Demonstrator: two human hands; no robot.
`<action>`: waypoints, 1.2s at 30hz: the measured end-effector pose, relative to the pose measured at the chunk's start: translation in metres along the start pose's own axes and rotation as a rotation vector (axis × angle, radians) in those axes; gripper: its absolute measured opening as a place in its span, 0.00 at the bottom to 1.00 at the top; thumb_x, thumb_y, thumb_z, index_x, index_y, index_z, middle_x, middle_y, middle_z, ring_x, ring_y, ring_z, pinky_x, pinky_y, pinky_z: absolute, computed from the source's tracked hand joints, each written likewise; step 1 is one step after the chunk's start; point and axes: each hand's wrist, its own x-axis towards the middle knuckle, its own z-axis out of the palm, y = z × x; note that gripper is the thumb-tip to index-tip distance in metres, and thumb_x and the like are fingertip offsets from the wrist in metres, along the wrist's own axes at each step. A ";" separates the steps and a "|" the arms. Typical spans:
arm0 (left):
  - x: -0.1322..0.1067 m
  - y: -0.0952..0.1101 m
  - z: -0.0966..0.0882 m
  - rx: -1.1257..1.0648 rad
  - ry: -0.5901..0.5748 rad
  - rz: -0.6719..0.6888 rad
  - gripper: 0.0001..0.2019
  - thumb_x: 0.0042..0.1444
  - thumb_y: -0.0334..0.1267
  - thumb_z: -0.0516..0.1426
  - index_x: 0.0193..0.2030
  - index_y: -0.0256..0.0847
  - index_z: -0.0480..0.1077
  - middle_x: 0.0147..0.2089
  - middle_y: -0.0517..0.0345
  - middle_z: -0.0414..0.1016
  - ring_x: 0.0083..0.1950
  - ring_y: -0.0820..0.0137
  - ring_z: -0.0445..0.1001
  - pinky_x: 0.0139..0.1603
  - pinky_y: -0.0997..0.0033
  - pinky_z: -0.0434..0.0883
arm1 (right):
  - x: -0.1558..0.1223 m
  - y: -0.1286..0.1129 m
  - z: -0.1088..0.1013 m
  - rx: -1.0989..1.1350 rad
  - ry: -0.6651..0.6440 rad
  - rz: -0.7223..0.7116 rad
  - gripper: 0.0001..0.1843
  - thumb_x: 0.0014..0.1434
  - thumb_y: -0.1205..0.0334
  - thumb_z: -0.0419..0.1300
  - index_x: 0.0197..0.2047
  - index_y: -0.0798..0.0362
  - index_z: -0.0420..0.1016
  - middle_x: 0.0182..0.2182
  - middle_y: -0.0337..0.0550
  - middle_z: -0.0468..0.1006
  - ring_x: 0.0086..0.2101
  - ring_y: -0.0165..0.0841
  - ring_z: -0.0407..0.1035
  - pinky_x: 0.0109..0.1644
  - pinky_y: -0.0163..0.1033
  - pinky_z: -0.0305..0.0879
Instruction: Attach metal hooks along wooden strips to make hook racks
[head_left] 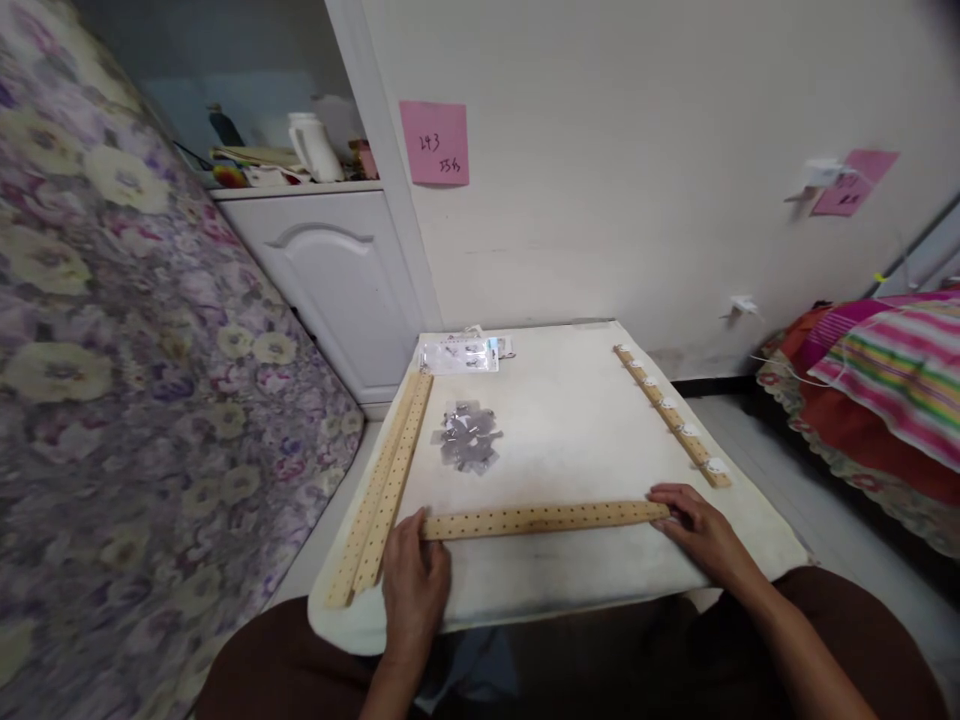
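Note:
A wooden strip with rows of small holes lies crosswise near the front of the white table. My left hand grips its left end, fingers closed round it. At the other end, my right hand pinches the strip between thumb and fingers. Just left of my left hand, more perforated wooden strips lie lengthwise side by side. Beyond the held strip is a pile of small grey and clear pieces, too small to name. Another strip, with several white pieces along it, lies on the right.
The white table stands against the wall. Flat clear packets lie at its back left corner. A flowered curtain hangs on the left, and a bed with striped cloth is on the right.

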 end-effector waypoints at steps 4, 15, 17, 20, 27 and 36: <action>0.001 0.005 -0.001 0.019 -0.012 0.017 0.21 0.55 0.35 0.50 0.57 0.38 0.60 0.51 0.47 0.67 0.55 0.57 0.64 0.59 0.53 0.63 | 0.001 -0.002 0.001 -0.008 0.032 0.019 0.15 0.54 0.56 0.59 0.45 0.47 0.75 0.48 0.45 0.71 0.49 0.39 0.68 0.49 0.42 0.69; -0.002 0.003 -0.002 -0.046 0.013 0.010 0.19 0.58 0.36 0.50 0.57 0.41 0.61 0.53 0.48 0.67 0.57 0.57 0.64 0.60 0.49 0.62 | 0.000 0.002 0.011 -0.123 0.084 0.044 0.17 0.56 0.55 0.56 0.49 0.46 0.72 0.51 0.46 0.68 0.50 0.41 0.66 0.51 0.45 0.68; -0.002 0.002 -0.002 -0.064 0.016 0.008 0.19 0.58 0.36 0.50 0.57 0.42 0.61 0.53 0.48 0.67 0.57 0.57 0.64 0.60 0.49 0.62 | -0.001 0.003 0.012 -0.142 0.083 0.052 0.18 0.57 0.54 0.55 0.50 0.46 0.71 0.52 0.47 0.68 0.50 0.41 0.66 0.53 0.47 0.67; -0.002 0.000 -0.001 -0.084 0.017 -0.001 0.20 0.58 0.36 0.50 0.58 0.41 0.60 0.54 0.47 0.67 0.58 0.58 0.64 0.60 0.49 0.63 | -0.002 0.004 0.014 -0.160 0.092 0.053 0.18 0.57 0.54 0.54 0.51 0.46 0.70 0.52 0.46 0.67 0.51 0.41 0.65 0.55 0.48 0.65; -0.004 -0.006 0.002 -0.121 0.006 -0.026 0.19 0.59 0.36 0.49 0.58 0.41 0.60 0.57 0.46 0.67 0.59 0.59 0.64 0.60 0.50 0.63 | -0.003 0.007 0.016 -0.182 0.124 0.041 0.18 0.56 0.52 0.55 0.50 0.46 0.71 0.51 0.45 0.69 0.51 0.41 0.66 0.53 0.46 0.69; -0.009 -0.006 0.002 -0.135 0.034 -0.044 0.20 0.58 0.33 0.49 0.58 0.40 0.60 0.57 0.46 0.66 0.60 0.59 0.64 0.60 0.51 0.64 | -0.008 0.002 0.020 -0.161 0.171 0.013 0.20 0.54 0.55 0.55 0.51 0.46 0.69 0.51 0.46 0.68 0.52 0.43 0.65 0.56 0.48 0.67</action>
